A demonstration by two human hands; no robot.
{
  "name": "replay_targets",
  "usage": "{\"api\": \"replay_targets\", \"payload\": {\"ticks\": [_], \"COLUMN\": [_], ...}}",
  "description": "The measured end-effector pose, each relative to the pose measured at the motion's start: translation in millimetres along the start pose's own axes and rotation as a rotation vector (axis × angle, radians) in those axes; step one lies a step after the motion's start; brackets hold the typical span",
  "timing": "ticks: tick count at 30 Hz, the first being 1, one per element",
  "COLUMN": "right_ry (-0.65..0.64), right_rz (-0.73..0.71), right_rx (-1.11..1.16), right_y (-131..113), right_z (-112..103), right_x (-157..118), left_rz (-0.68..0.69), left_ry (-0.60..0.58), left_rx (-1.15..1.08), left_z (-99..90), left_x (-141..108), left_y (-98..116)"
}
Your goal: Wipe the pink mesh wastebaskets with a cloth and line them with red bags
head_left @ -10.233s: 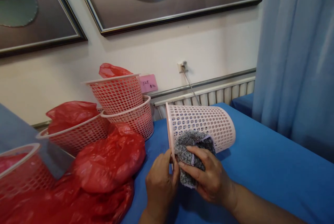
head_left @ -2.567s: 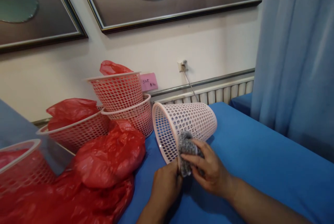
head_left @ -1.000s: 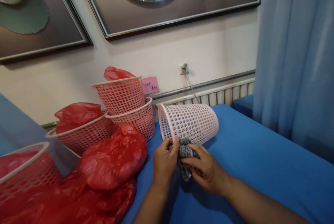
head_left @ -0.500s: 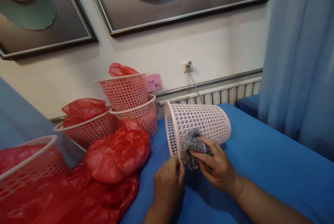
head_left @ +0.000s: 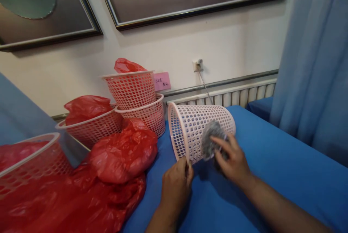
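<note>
A pale pink perforated basket [head_left: 201, 120] lies on its side on the blue covered surface [head_left: 274, 175], its open rim facing left. My left hand [head_left: 178, 182] pinches the lower part of that rim. Pressed against the basket's lower side is a grey cloth [head_left: 213, 138], slightly blurred, which my right hand [head_left: 233, 158] grips with bent fingers. Part of the cloth is hidden beneath the fingers of my right hand.
Several pink baskets with red bags stand at the left, one [head_left: 130, 88] stacked in another [head_left: 152, 117]. Loose red plastic bags [head_left: 122, 157] spread beside my left arm. A radiator [head_left: 239, 95] runs behind; a blue curtain [head_left: 312, 66] hangs at the right.
My right hand and the cloth have moved right and slightly up along the basket's side. The basket has shifted and turned slightly, while my left hand still grips its rim. The view has tilted down slightly.
</note>
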State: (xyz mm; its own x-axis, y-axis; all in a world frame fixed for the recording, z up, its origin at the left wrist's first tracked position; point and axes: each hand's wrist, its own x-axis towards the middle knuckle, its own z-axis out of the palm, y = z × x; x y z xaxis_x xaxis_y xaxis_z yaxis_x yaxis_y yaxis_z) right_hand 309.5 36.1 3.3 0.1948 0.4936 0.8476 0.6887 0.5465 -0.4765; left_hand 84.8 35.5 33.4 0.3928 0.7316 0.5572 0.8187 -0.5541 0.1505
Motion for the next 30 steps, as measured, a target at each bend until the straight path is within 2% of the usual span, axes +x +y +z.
{"api": "replay_targets", "payload": {"ticks": [2, 3, 5, 7, 10, 12, 14, 15, 17, 21, 22, 24, 25, 27, 30], "right_ry": [-0.151, -0.188, -0.172, -0.052, 0.160, 0.236, 0.272, 0.276, 0.234, -0.047, -0.120, -0.181, -0.159, -0.029, 0.220], "right_rz": [-0.253, -0.315, -0.298, -0.138, 0.248, 0.477, 0.562, 0.533, 0.350, -0.232, -0.330, -0.400, -0.359, -0.141, 0.394], "right_rx": [0.088, 0.117, 0.103, 0.000, -0.143, -0.155, -0.154, -0.159, -0.167, -0.044, 0.010, 0.068, 0.055, -0.030, -0.098], "right_y": [-29.0, -37.3, -37.0, -14.9, 38.4, 68.1, 80.0, 77.8, 57.9, -9.4, -22.0, -31.6, -27.3, -1.7, 57.5], "right_z": [2.7, 3.2, 2.3, -1.2, -10.8, -17.4, -20.1, -19.4, -14.6, -2.1, -0.2, 1.7, 1.4, -2.0, -13.6], "right_x": [-10.0, -12.8, -12.4, -4.3, 14.8, 25.1, 29.1, 28.3, 21.9, 1.2, -2.6, -5.5, -4.2, 3.7, 21.2], "left_rz": [0.029, 0.038, 0.028, -0.007, -0.053, -0.069, -0.077, -0.081, -0.096, -0.122, -0.119, -0.116, -0.119, -0.131, -0.138], "left_ry": [-0.012, -0.019, -0.031, -0.038, -0.073, -0.110, -0.150, -0.166, -0.191, -0.245, -0.258, -0.273, -0.272, -0.262, -0.254], "left_rx": [-0.019, -0.025, -0.021, -0.005, 0.001, 0.006, 0.016, 0.020, 0.023, -0.009, -0.029, -0.056, -0.055, -0.030, -0.010], "left_z": [0.2, 0.4, 1.3, 2.4, 3.9, 4.7, 5.4, 5.7, 5.9, 4.8, 4.5, 3.9, 3.8, 3.8, 5.0], "left_x": [-1.8, -2.4, -2.5, -1.3, 1.1, 2.1, 2.5, 2.5, 2.4, 2.2, 2.1, 2.2, 2.5, 3.4, 4.9], "left_y": [1.1, 1.3, 1.1, 0.4, -0.5, -0.5, -0.3, -0.2, 0.4, 2.7, 3.3, 4.0, 3.9, 3.3, 2.4]}}
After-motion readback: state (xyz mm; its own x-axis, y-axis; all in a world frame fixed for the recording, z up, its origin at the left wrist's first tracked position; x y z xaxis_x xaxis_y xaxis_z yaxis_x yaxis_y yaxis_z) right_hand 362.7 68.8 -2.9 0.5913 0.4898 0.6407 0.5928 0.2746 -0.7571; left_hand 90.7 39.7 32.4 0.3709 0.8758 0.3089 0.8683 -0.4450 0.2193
